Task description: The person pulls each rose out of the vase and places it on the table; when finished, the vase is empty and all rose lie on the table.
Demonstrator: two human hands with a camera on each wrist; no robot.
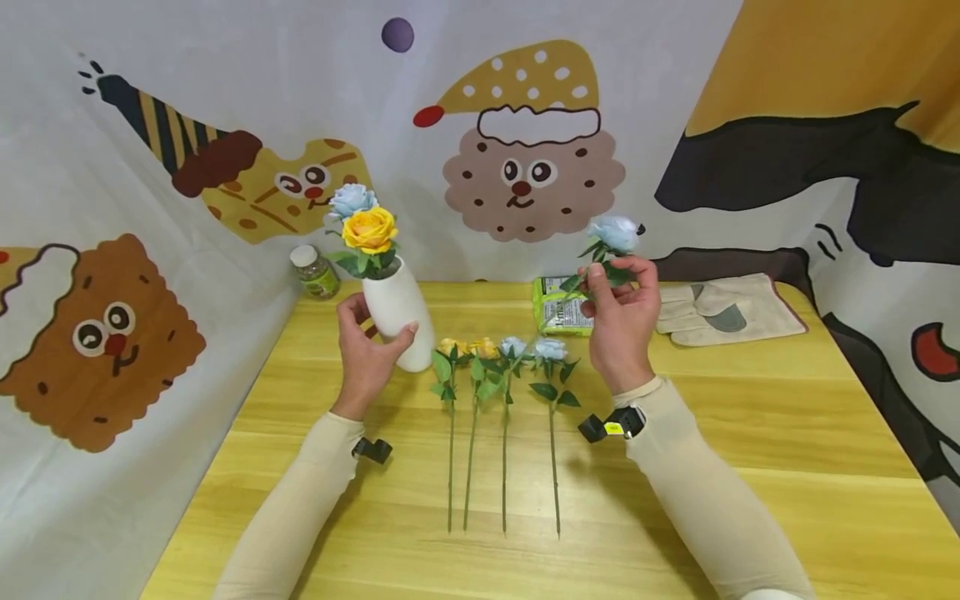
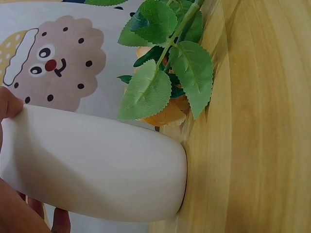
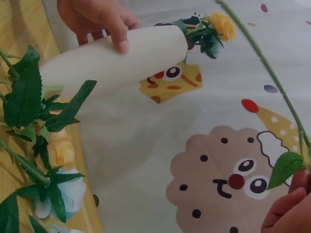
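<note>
The step in hand looks to be adding another rose to the vase (image 1: 397, 317), which stands left of centre in the head view, its mouth leaning toward the upper left; the left wrist view shows its base meeting the table (image 1: 675, 467). The left hand (image 1: 365, 360) is partly closed around the vase's body, thumb on one side and fingers on the other, steadying it. A yellow rose (image 1: 370, 231) and a blue rose (image 1: 351, 201) already sit in the mouth. Right of centre, the right hand (image 1: 624, 329) pinches a second blue rose (image 1: 615, 234) by its stem, thumb against fingers just below the bloom, well apart from the vase. Two yellow roses (image 1: 483, 348) and two blue roses (image 1: 551, 349) lie in a row at the middle of the frame, stems pointing to the bottom edge. The next move seems to call for carrying the held rose leftward, raising it so the stem's lower end clears the rim, then threading it down beside the other stems while the left hand keeps the vase from tipping; its leaves could snag on the blooms there.
</note>
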